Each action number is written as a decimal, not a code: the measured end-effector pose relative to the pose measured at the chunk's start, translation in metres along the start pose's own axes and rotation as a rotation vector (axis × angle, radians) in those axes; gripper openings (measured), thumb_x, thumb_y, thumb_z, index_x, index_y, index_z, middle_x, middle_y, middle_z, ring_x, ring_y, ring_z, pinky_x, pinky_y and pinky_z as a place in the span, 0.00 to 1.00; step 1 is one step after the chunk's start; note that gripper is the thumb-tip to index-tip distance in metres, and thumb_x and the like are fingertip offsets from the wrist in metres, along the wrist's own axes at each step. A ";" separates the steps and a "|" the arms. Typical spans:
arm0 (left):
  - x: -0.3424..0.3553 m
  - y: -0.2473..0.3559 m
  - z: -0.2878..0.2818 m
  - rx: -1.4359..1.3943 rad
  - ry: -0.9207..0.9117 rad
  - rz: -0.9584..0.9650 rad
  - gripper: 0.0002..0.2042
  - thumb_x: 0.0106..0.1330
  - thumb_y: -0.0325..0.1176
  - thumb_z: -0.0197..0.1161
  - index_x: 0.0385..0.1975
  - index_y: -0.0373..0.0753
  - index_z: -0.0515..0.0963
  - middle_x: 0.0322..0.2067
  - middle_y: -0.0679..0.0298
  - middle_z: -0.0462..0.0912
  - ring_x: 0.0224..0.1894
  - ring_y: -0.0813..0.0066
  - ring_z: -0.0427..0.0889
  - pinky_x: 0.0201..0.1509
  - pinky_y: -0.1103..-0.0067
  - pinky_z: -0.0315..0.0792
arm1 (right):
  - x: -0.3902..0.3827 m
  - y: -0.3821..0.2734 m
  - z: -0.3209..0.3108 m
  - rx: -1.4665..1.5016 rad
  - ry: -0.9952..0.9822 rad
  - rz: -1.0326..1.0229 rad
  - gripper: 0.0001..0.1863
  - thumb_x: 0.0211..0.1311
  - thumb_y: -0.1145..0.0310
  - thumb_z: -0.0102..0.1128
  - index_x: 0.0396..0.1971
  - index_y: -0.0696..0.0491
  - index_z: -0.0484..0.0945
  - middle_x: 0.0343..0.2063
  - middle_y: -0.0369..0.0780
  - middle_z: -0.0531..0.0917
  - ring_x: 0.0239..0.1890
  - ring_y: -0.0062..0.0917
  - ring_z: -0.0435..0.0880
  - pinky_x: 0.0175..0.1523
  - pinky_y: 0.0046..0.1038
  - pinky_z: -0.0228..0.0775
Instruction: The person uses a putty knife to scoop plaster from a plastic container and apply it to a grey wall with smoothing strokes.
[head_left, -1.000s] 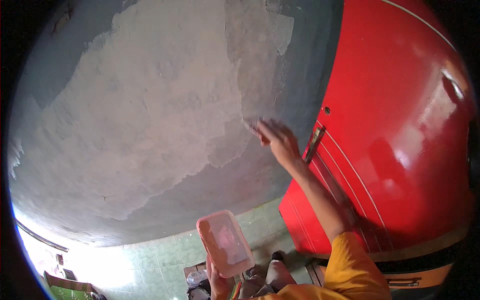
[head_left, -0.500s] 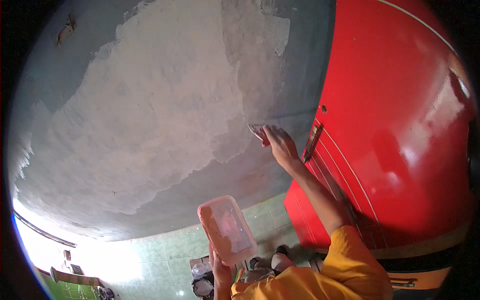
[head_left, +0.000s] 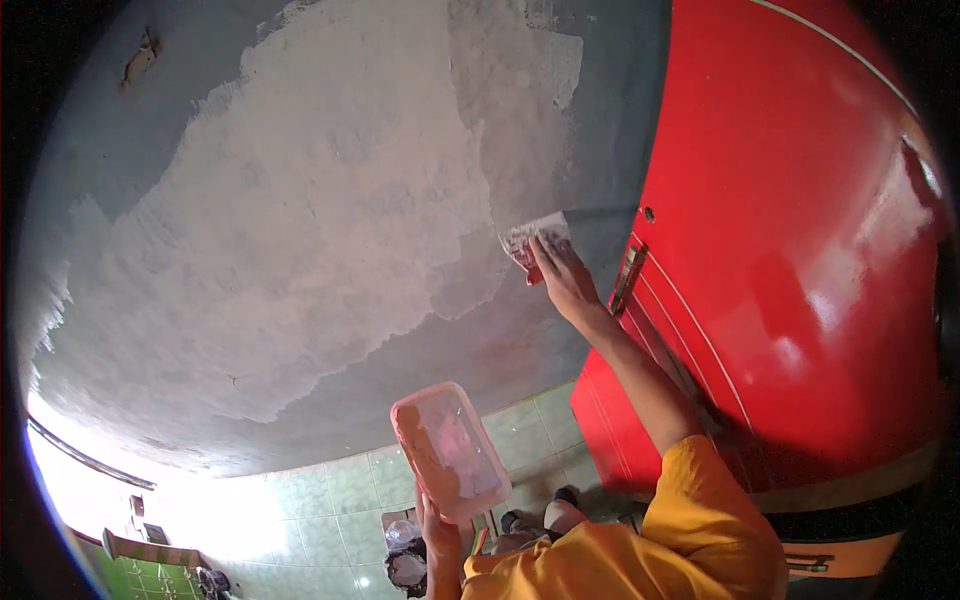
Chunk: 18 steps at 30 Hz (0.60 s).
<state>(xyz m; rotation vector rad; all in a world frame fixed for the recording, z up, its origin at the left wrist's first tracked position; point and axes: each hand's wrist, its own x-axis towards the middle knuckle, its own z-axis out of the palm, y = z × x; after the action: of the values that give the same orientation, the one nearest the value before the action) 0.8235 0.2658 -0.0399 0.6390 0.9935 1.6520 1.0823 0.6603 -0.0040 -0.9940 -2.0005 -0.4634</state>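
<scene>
My right hand (head_left: 568, 283) grips a wide, flat scraper (head_left: 541, 232), its pale, smeared blade lying against the grey wall (head_left: 530, 330). Part of the scraper is hidden behind my fingers. Around the blade spreads a large, ragged patch of lighter filler (head_left: 330, 190), with a darker, damp-looking strip of it (head_left: 525, 150) above my hand. Lower down, apart from the wall, my left hand (head_left: 438, 532) holds a translucent, rectangular plastic tub (head_left: 494, 462) from beneath and along its near side. Brownish-pink filler (head_left: 428, 455) clings to the tub's left side.
A glossy red door-like panel (head_left: 770, 200) with a metal handle (head_left: 628, 278) stands to the right of my right arm. Below lies a green tiled floor (head_left: 350, 520). A clear cup (head_left: 403, 533) stands by my left hand, and a rusty fixture (head_left: 141, 58) juts from the wall.
The scraper has turned so that more of its blade face shows, and my right hand has shifted slightly right and up. The tub has moved slightly up and left.
</scene>
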 end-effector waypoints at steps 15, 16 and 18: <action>-0.001 -0.002 -0.003 -0.014 -0.020 0.006 0.36 0.74 0.50 0.57 0.75 0.36 0.55 0.66 0.60 0.68 0.68 0.65 0.67 0.71 0.67 0.61 | 0.029 0.004 -0.006 -0.016 0.041 -0.028 0.27 0.66 0.75 0.51 0.67 0.61 0.68 0.62 0.54 0.75 0.65 0.48 0.74 0.68 0.44 0.69; -0.001 -0.001 -0.004 -0.020 0.002 0.008 0.37 0.74 0.51 0.57 0.75 0.36 0.55 0.66 0.60 0.68 0.69 0.65 0.67 0.71 0.67 0.61 | 0.027 0.000 -0.008 -0.015 0.044 -0.030 0.27 0.66 0.75 0.51 0.67 0.61 0.68 0.62 0.54 0.75 0.65 0.48 0.74 0.68 0.44 0.69; -0.003 0.004 0.000 0.028 -0.024 0.035 0.37 0.74 0.51 0.57 0.75 0.36 0.55 0.67 0.60 0.67 0.69 0.65 0.67 0.71 0.67 0.61 | 0.032 -0.003 -0.019 0.066 0.013 0.079 0.26 0.65 0.79 0.50 0.64 0.58 0.73 0.59 0.52 0.80 0.62 0.45 0.79 0.67 0.41 0.71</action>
<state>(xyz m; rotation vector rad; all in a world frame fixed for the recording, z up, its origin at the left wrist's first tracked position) 0.8218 0.2629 -0.0361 0.6971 0.9943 1.6597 1.0789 0.6617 0.0327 -1.0221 -1.9447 -0.3577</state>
